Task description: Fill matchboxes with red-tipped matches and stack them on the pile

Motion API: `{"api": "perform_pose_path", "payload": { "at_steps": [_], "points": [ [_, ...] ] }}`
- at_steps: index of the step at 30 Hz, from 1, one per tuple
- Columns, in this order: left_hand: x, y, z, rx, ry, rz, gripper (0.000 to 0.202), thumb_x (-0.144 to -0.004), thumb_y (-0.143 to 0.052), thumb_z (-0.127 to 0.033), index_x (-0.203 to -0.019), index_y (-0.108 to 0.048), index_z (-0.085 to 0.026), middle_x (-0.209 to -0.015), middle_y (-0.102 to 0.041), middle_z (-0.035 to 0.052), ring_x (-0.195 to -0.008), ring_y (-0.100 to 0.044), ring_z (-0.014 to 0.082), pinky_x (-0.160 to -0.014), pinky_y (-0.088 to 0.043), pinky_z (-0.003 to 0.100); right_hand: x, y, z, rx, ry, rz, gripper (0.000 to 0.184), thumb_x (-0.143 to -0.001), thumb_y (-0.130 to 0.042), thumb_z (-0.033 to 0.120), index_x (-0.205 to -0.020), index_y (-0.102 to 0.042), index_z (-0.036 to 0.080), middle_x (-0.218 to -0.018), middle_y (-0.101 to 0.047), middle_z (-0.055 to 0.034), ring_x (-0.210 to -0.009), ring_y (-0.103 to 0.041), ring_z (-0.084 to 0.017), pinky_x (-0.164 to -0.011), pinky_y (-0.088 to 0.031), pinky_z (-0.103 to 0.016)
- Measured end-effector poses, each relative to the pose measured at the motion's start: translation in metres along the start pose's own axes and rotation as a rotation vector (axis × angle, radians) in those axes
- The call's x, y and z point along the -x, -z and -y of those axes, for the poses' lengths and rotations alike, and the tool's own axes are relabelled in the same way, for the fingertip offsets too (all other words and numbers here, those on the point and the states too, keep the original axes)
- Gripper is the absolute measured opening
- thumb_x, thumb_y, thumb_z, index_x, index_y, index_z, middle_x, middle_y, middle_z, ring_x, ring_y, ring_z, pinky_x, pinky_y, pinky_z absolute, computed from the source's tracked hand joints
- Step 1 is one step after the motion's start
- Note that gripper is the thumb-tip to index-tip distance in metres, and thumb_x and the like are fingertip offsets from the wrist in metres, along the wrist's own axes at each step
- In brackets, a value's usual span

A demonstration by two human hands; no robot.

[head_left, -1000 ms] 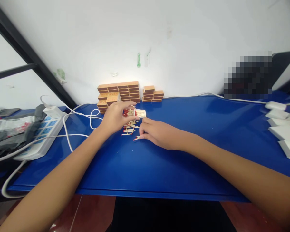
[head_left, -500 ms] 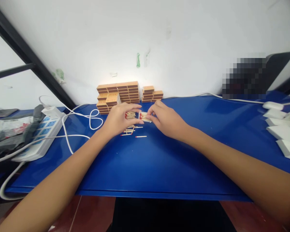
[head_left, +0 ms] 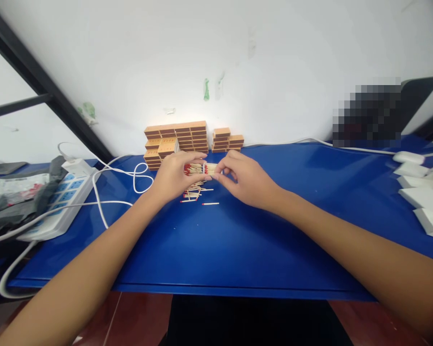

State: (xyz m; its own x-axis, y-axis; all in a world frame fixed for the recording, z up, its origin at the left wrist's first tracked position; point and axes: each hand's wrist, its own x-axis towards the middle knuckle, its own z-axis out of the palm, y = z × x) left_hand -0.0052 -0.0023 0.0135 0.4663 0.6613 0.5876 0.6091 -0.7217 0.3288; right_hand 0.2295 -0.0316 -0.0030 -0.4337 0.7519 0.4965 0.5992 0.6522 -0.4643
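Head view of match handling at a blue table (head_left: 238, 250), its top smooth and slightly glossy. The left hand (head_left: 173, 177) has its fingers curled in, thumb and fingertips pinched shut on a bundle of matches (head_left: 194, 168): thin pale wooden sticks with red heads, lying roughly level just above the table. The right hand (head_left: 248, 181) meets it from the other side, thumb and forefinger closed on the end of a small pale tray (head_left: 210, 167) of thin card, which touches the bundle; how far the sticks sit inside it cannot be told. Directly beneath both hands lie loose matches (head_left: 195, 192) in a crossed scatter, with a single match (head_left: 210, 203) apart toward the near edge. Behind, against the matt white wall (head_left: 216, 57), flat tan matchboxes (head_left: 176, 139) are stacked brick-like in rows, a lower stack (head_left: 226, 140) just beside them. At far left a white power strip (head_left: 63, 202) with blue sockets and a looped white cable (head_left: 140, 175); at far right, white wedge-shaped boxes (head_left: 420, 199).
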Motion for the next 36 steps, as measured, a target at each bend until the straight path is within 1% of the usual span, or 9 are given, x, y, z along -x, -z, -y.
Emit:
{"api": "perform_pose_path", "payload": {
  "at_steps": [5,8,12,15,18,23,27,32,36],
  "points": [
    [-0.002,0.003,0.009,-0.037,0.062,-0.011,0.051,-0.079,-0.095,-0.039,-0.124,-0.077,-0.021,-0.117,-0.083,0.0083,-0.11,-0.077,0.0307,-0.096,-0.058,0.044,0.006,0.0,0.009,-0.079,0.044,0.328,0.011,-0.095,-0.074,0.029,-0.093,-0.069,0.019,-0.099,-0.065,-0.0048,-0.082,-0.057,-0.017,-0.074,-0.043,-0.031],
    [-0.002,0.003,0.008,-0.043,0.058,-0.01,0.052,-0.079,-0.095,-0.039,-0.125,-0.077,-0.022,-0.116,-0.083,0.0075,-0.11,-0.077,0.0303,-0.098,-0.058,0.045,0.008,-0.002,0.014,-0.07,0.03,0.427,0.016,-0.099,-0.07,0.028,-0.087,-0.066,0.019,-0.096,-0.065,-0.0046,-0.083,-0.057,-0.017,-0.074,-0.042,-0.031],
    [-0.001,0.002,0.006,-0.076,0.044,0.001,0.054,-0.079,-0.094,-0.042,-0.126,-0.077,-0.023,-0.114,-0.083,0.0072,-0.107,-0.077,0.0299,-0.098,-0.058,0.046,0.009,-0.011,0.017,0.007,-0.061,0.33,0.014,-0.102,-0.066,0.026,-0.091,-0.066,0.019,-0.102,-0.066,-0.0052,-0.082,-0.057,-0.017,-0.074,-0.041,-0.031],
    [-0.001,0.003,0.007,-0.086,0.049,0.004,0.054,-0.08,-0.094,-0.042,-0.127,-0.076,-0.023,-0.114,-0.083,0.007,-0.106,-0.077,0.0292,-0.098,-0.058,0.045,0.009,-0.019,0.016,0.05,-0.116,0.258,0.01,-0.103,-0.066,0.029,-0.102,-0.067,0.019,-0.112,-0.066,-0.0062,-0.084,-0.06,-0.017,-0.076,-0.041,-0.031],
    [-0.001,0.005,0.009,-0.089,0.061,-0.006,0.051,-0.081,-0.093,-0.04,-0.126,-0.077,-0.022,-0.117,-0.083,0.0072,-0.109,-0.077,0.0288,-0.098,-0.058,0.044,0.008,-0.022,0.014,0.088,-0.14,0.231,0.014,-0.104,-0.064,0.029,-0.113,-0.067,0.018,-0.116,-0.067,-0.0076,-0.09,-0.063,-0.019,-0.077,-0.042,-0.032],
    [-0.002,0.006,0.01,-0.09,0.049,-0.007,0.051,-0.081,-0.093,-0.042,-0.125,-0.077,-0.022,-0.119,-0.082,0.0088,-0.11,-0.077,0.0299,-0.096,-0.059,0.043,0.006,-0.021,0.013,0.127,-0.146,0.282,0.011,-0.106,-0.058,0.022,-0.103,-0.068,0.018,-0.113,-0.067,-0.0077,-0.086,-0.063,-0.018,-0.074,-0.041,-0.031],
    [-0.002,0.005,0.012,-0.079,0.048,0.003,0.053,-0.08,-0.093,-0.043,-0.126,-0.077,-0.022,-0.115,-0.083,0.0096,-0.104,-0.078,0.0304,-0.092,-0.059,0.043,0.006,-0.015,0.012,0.168,-0.141,0.321,0.014,-0.108,-0.055,0.024,-0.106,-0.068,0.018,-0.115,-0.068,-0.0096,-0.086,-0.065,-0.02,-0.072,-0.04,-0.033],
    [-0.002,0.006,0.013,-0.092,0.048,0.024,0.053,-0.08,-0.093,-0.044,-0.126,-0.076,-0.023,-0.113,-0.083,0.0093,-0.104,-0.077,0.0311,-0.094,-0.058,0.046,0.005,-0.004,0.01,0.244,-0.109,0.373,0.014,-0.109,-0.055,0.024,-0.104,-0.067,0.017,-0.114,-0.068,-0.0114,-0.084,-0.065,-0.021,-0.069,-0.04,-0.033],
    [-0.002,0.005,0.011,-0.093,0.038,0.039,0.055,-0.079,-0.094,-0.042,-0.127,-0.076,-0.022,-0.113,-0.083,0.0099,-0.104,-0.077,0.0313,-0.094,-0.058,0.046,-0.001,0.006,0.007,0.308,-0.079,0.368,0.015,-0.109,-0.055,0.025,-0.104,-0.066,0.016,-0.112,-0.067,-0.0118,-0.078,-0.063,-0.02,-0.067,-0.037,-0.033]
  ]
}}
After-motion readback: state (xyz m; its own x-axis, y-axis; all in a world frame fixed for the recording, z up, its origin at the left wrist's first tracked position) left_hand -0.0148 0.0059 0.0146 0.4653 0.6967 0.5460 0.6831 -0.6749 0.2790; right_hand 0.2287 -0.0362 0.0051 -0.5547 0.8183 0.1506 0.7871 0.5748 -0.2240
